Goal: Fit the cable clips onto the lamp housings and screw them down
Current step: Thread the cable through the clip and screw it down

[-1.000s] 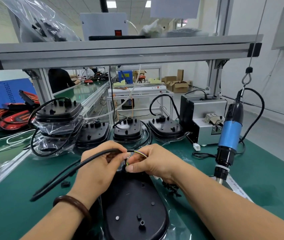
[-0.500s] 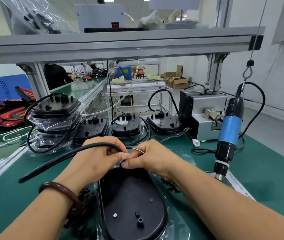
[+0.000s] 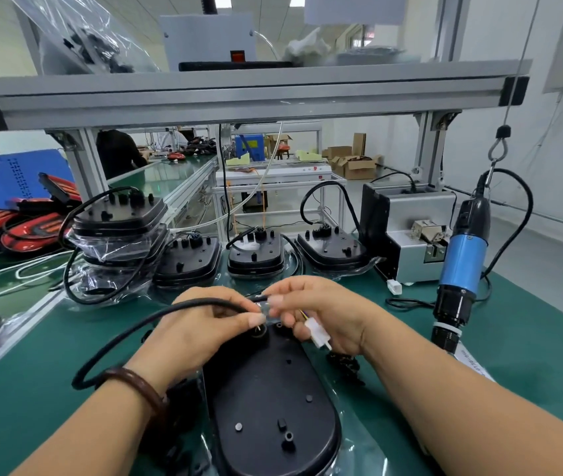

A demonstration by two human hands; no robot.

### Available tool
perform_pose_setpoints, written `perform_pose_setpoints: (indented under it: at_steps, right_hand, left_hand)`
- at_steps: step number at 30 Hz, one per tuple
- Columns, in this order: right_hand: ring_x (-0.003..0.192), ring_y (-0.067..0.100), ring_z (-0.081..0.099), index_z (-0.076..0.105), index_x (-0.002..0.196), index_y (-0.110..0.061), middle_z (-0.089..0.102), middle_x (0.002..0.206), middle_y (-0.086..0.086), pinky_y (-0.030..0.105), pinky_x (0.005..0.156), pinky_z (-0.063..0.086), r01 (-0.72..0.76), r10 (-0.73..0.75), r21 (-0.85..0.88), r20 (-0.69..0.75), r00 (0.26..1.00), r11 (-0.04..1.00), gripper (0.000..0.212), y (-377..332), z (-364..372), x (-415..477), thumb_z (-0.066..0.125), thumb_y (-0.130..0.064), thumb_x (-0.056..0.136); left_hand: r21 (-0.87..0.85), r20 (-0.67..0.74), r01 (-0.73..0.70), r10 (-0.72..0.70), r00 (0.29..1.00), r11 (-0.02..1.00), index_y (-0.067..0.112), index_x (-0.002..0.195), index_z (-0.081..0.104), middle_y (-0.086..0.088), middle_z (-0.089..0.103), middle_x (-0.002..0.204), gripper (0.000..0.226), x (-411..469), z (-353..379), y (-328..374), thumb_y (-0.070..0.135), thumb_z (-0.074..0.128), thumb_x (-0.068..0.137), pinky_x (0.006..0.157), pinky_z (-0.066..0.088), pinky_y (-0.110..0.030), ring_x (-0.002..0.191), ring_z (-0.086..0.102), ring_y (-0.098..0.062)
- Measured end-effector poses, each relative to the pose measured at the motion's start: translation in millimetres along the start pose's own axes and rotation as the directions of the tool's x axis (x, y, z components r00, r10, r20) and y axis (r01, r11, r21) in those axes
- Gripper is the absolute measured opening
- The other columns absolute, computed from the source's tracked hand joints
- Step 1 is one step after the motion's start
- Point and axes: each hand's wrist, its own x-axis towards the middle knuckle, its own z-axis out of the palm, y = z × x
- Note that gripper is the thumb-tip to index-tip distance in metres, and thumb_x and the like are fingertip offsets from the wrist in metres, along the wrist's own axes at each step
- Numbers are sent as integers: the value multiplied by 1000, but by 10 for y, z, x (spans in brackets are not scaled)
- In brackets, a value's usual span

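Note:
A black oval lamp housing [image 3: 269,407] lies back up on the green mat in front of me. Just above its far end, my left hand [image 3: 201,331] grips a thick black cable [image 3: 125,334] that loops off to the left. My right hand [image 3: 321,314] pinches the cable's end, where thin coloured wires lead to a white connector [image 3: 318,333] under its fingers. Small black cable clips [image 3: 345,364] lie in a loose pile on the mat below my right wrist. Whether a clip sits between my fingertips is hidden.
A blue electric screwdriver [image 3: 462,266] hangs at the right beside a grey screw feeder [image 3: 410,231]. Several more black housings [image 3: 256,252] with cables stand along the back, some bagged and stacked at the left [image 3: 115,235]. Red lamp lenses [image 3: 25,231] lie far left.
Both hands have lifted the cable end slightly off the housing. The right hand has drawn the wires out, so the white connector now shows beneath it.

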Motion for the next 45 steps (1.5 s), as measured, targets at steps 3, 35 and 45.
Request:
perform_pose_setpoints:
  at_steps: [3,35,45]
  right_hand:
    - [54,7,48,66,91,-8,63,72,1,17,44,39,49,-68,-97,-198,978,994,3,3,-118,33,63,-8,90]
    - [43,2,39,62,53,-23,49,45,-12,15,47,35,127,-243,-653,-89,966,747,31,-60,200,-98,79,-25,79]
    - [58,-2,53,71,63,-27,62,68,-12,17,63,44,102,-212,-697,-74,974,710,17,-45,165,-73,83,-36,72]
  left_hand:
    - [-353,18,148,-151,988,924,16,91,74,-10,74,88,40,-3,-42,-54,43,69,63,68,53,-20,74,64,-11]
    - [-491,62,105,-85,994,865,15,94,49,5,57,57,13,250,-85,400,23,41,101,60,58,-31,69,69,-15]
    - [188,171,339,-370,913,922,8,80,68,-6,74,73,66,44,-638,329,71,51,68,56,53,-24,65,71,-16]
